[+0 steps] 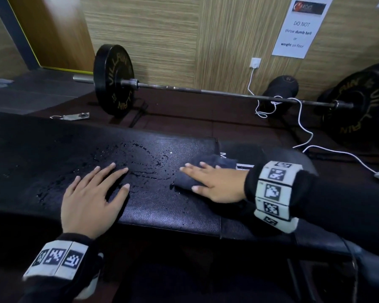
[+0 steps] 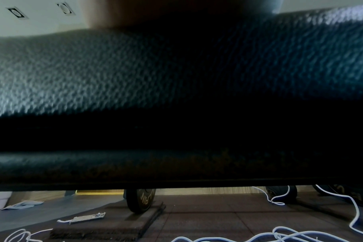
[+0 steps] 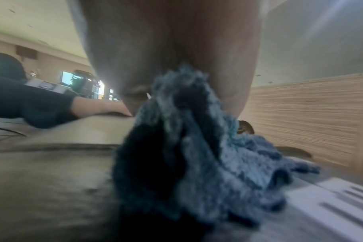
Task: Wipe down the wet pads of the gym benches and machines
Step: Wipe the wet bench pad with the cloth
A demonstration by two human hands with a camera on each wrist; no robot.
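Note:
A long black bench pad point(image 1: 42, 149) runs across the head view, with water drops and streaks point(image 1: 138, 158) on its middle. My left hand point(image 1: 94, 193) lies flat on the pad, fingers spread and straight, at the near edge of the wet patch. My right hand point(image 1: 212, 182) presses flat on a bunched dark blue cloth point(image 1: 219, 162) just right of the wet patch. In the right wrist view the cloth point(image 3: 197, 155) bulges out under my palm point(image 3: 166, 49). The left wrist view shows only the pad's grained side point(image 2: 135, 73).
On the floor behind the bench lies a barbell point(image 1: 206, 90) with black plates point(image 1: 113, 79). A white cable point(image 1: 302, 125) trails from a wall socket point(image 1: 255, 62) to the right. A dumbbell point(image 1: 280, 88) sits by the wall, a small metal piece point(image 1: 74, 116) at left.

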